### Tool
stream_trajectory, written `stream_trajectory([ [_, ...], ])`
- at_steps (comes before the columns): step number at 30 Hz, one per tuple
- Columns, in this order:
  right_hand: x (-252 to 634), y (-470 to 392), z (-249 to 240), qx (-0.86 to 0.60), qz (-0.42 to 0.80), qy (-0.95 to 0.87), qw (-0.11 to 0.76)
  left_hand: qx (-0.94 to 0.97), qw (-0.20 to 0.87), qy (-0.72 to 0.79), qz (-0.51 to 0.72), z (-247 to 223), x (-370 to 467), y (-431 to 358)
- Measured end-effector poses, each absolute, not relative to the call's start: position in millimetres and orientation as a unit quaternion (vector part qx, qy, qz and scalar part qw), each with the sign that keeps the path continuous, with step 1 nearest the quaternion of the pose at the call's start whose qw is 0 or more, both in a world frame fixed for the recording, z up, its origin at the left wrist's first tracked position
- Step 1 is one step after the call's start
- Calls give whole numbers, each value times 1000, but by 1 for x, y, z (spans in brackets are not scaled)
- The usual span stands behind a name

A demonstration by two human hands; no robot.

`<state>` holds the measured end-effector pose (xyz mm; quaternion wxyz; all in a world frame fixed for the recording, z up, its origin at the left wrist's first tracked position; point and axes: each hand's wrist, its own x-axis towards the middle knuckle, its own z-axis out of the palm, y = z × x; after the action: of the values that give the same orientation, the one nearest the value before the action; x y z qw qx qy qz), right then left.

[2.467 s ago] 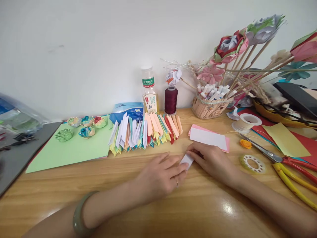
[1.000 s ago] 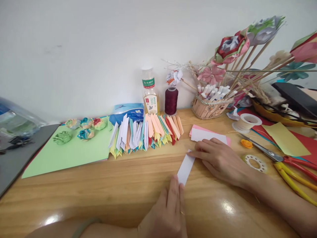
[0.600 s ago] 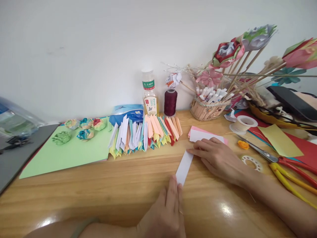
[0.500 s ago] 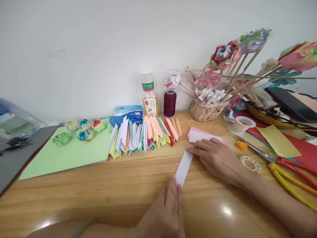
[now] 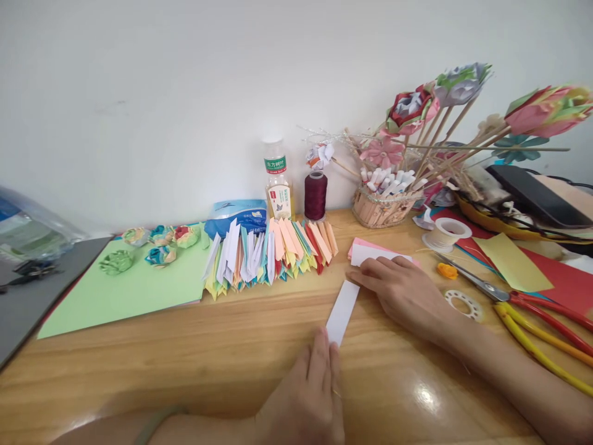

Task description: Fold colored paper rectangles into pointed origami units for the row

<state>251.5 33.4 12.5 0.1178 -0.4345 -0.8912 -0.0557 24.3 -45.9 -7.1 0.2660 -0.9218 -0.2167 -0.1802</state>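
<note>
A narrow white paper strip (image 5: 343, 313) lies slantwise on the wooden table. My left hand (image 5: 308, 392) grips its near end, fingers held together and partly hiding that end. At the far end, my right hand (image 5: 403, 287) hovers low or rests with its fingers stretched out, the index fingertip right by the strip's edge; whether it touches the paper I cannot tell. Just behind the right fingers lie white paper slips (image 5: 373, 253) with pink paper (image 5: 357, 243) under them, partly covered by that hand.
Folded paper pieces (image 5: 273, 250) stand in a row at the back. Left are green sheets (image 5: 139, 303) bearing paper flowers (image 5: 115, 262). A bottle (image 5: 278, 191), purple thread spool (image 5: 315, 196) and basket (image 5: 384, 210) line the wall. Scissors (image 5: 491, 289) and a white spool (image 5: 447, 233) lie right.
My right fingers have shifted slightly up off the strip's far end, baring more of it. My left hand keeps its hold. The whole view has turned slightly.
</note>
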Motion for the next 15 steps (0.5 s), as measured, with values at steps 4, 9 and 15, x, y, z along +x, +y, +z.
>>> stream_trajectory([
  [4, 249, 32, 12, -414, -20, -899, 143, -927, 243, -207, -199, -3, 23, -40],
  [9, 248, 35, 10, -368, 44, -917, 144, -956, 104, -181, -205, 15, 17, 0],
  [15, 251, 37, 9, -366, 70, -917, 142, -973, 66, -210, -66, 21, 16, 41],
])
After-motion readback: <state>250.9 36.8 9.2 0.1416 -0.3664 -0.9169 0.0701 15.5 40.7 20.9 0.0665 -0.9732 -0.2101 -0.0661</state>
